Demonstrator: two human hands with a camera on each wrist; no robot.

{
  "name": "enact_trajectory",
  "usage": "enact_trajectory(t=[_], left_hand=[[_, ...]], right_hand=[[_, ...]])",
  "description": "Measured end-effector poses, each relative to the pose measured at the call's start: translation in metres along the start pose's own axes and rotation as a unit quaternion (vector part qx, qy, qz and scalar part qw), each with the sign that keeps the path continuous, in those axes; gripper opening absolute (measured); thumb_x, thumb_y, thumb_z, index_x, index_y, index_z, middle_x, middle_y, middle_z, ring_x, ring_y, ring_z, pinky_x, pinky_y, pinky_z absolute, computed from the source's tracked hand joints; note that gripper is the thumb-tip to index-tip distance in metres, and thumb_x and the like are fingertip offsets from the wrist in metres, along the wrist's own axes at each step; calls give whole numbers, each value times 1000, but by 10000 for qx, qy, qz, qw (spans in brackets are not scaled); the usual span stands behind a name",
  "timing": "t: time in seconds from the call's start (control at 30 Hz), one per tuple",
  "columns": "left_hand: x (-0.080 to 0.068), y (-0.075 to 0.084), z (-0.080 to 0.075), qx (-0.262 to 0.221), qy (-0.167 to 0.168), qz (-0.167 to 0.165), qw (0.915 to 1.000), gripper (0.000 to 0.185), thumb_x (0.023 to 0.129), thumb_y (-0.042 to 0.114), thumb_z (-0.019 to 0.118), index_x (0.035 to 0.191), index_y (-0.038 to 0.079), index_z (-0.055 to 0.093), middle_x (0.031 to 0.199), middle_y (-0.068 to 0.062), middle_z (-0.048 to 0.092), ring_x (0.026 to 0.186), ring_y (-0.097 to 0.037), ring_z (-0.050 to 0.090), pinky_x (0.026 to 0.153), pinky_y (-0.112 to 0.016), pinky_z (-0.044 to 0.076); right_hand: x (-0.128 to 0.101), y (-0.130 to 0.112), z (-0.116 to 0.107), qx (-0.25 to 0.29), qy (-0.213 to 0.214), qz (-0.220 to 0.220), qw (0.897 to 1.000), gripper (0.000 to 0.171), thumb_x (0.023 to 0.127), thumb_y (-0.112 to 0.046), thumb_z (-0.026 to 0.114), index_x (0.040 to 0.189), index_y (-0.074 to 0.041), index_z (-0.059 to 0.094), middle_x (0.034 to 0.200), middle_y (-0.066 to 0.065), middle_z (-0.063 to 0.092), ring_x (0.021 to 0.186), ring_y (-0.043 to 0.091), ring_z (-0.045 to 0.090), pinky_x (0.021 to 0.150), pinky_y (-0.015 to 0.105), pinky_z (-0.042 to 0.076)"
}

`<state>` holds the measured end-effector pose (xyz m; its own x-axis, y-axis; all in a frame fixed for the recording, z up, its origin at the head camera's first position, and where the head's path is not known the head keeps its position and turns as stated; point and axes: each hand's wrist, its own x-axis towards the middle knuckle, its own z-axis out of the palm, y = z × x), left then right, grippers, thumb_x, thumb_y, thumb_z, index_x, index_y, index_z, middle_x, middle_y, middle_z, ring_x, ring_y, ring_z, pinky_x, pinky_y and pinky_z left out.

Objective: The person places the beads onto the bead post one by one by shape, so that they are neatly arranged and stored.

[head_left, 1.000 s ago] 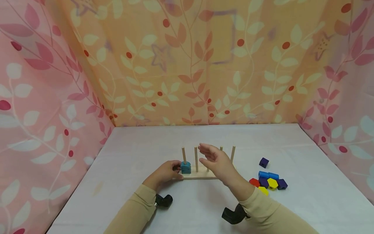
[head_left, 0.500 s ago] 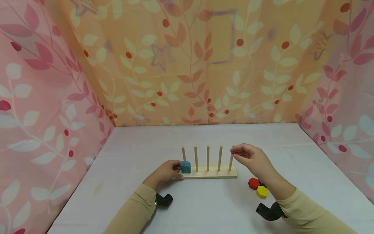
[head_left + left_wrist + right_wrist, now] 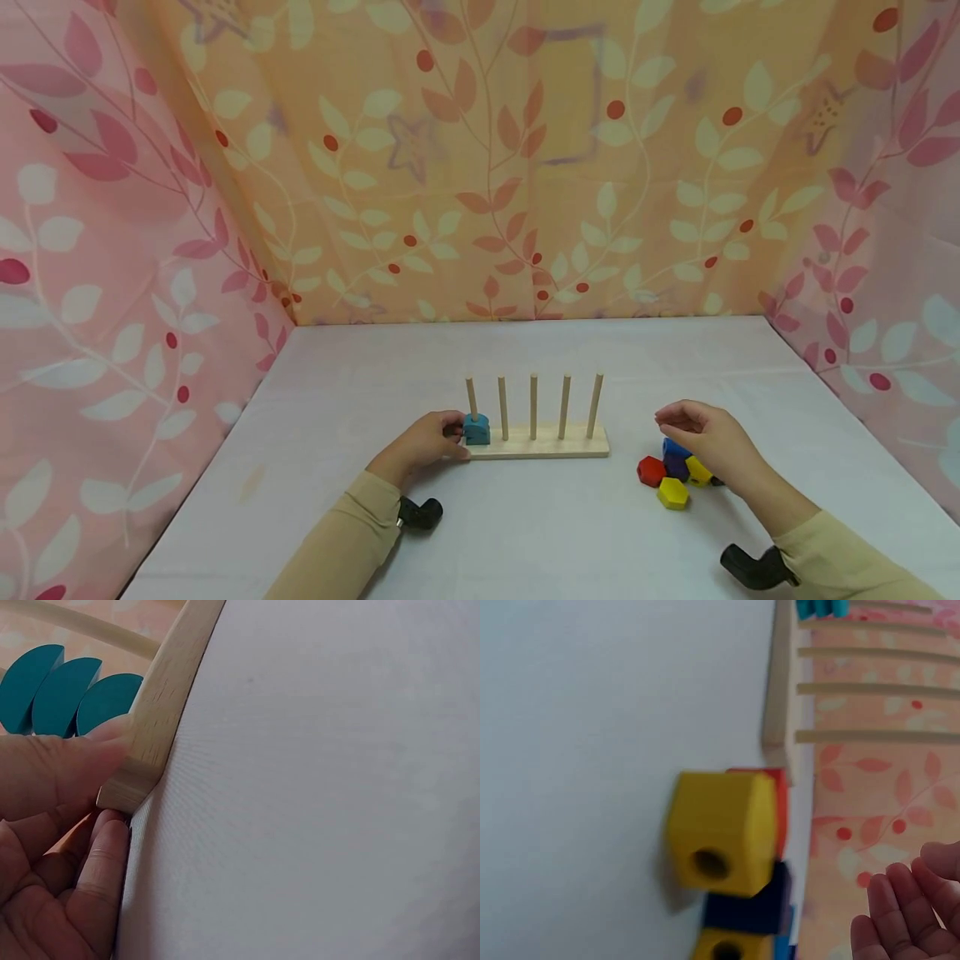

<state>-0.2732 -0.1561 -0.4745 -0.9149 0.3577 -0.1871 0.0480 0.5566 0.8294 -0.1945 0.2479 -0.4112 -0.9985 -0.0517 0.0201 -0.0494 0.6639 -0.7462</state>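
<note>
Left hand (image 3: 423, 442) gripping the left end of the peg rack (image 3: 537, 448), thumb on top and fingers curled under the end of the base, seen close in the left wrist view (image 3: 154, 712). Plain pale wood, a flat narrow base with five thin upright pegs (image 3: 533, 406) in a row, sitting on the white table (image 3: 525, 542) about midway between its left and right edges, nearer the front edge than the back. Teal block (image 3: 476, 429) threaded low on the leftmost peg, resting on the base, just beside the left fingertips; scalloped round lobes along its edge in the left wrist view (image 3: 60, 694). Other four pegs bare. Right hand (image 3: 705, 437) hovering over the loose blocks to the right of the rack, fingers loosely bent and relaxed, holding nothing, palm and fingertips showing at the corner of the right wrist view (image 3: 907, 915). Below it a small cluster: red block (image 3: 651, 471), yellow block (image 3: 672, 493) nearest the front edge, purple block (image 3: 677, 467), blue block (image 3: 672, 448), a second yellow one (image 3: 698, 471) partly under the hand. Yellow block up close (image 3: 720, 832): chunky, faceted, a round hole bored through the middle. Cluster well apart from the rack's right end, toward the table's right edge.
</note>
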Motion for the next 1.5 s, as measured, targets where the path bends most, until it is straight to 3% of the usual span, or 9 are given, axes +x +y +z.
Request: enact_trajectory(t=[0.23, 0.53, 0.77, 1.0, 1.27, 1.5], left_hand=[[-1, 0, 0, -70, -15, 105, 9999, 46, 67, 7, 78, 109, 7, 60, 98, 0, 59, 92, -16, 51, 83, -33, 41], [-4, 2, 2, 72, -47, 63, 9999, 45, 67, 8, 78, 108, 9, 60, 95, 0, 58, 90, -17, 49, 82, -34, 40], [-2, 1, 2, 40, -29, 99, 9999, 45, 68, 8, 78, 109, 9, 60, 96, 1, 58, 91, -17, 50, 82, -34, 40], [-3, 0, 2, -113, -25, 39, 9999, 45, 68, 6, 78, 110, 7, 60, 96, -1, 58, 90, -17, 49, 81, -32, 40], [-4, 2, 1, -82, 12, -27, 10000, 46, 68, 7, 78, 111, 7, 60, 98, -1, 58, 91, -17, 50, 82, -33, 41], [-5, 6, 1, 20, 6, -96, 10000, 46, 68, 9, 78, 110, 8, 60, 98, 0, 58, 92, -16, 50, 82, -33, 41]], right_hand=[[-2, 24, 0, -124, -183, 183, 9996, 24, 88, -17, 60, 108, -4, 61, 107, 14, 63, 95, 26, 59, 78, 34, 50], [-9, 44, -1, -332, -553, -134, 9978, 24, 84, -13, 65, 107, -7, 62, 105, 8, 64, 99, 26, 58, 80, 33, 49], [-9, 47, -4, -488, -854, -357, 9945, 23, 80, -14, 69, 102, -10, 63, 100, 4, 64, 88, 18, 58, 75, 28, 50], [-9, 45, -5, -851, -994, -443, 9904, 29, 75, -13, 73, 103, -11, 64, 102, 4, 61, 87, 18, 54, 74, 28, 49], [-6, 42, -2, -1535, -1074, -536, 9808, 32, 72, -10, 75, 102, -14, 65, 109, 11, 59, 100, 31, 53, 86, 49, 43], [-5, 40, -4, -1491, -1027, -572, 9818, 30, 72, -12, 75, 100, -14, 64, 105, 8, 60, 93, 26, 54, 85, 49, 44]])
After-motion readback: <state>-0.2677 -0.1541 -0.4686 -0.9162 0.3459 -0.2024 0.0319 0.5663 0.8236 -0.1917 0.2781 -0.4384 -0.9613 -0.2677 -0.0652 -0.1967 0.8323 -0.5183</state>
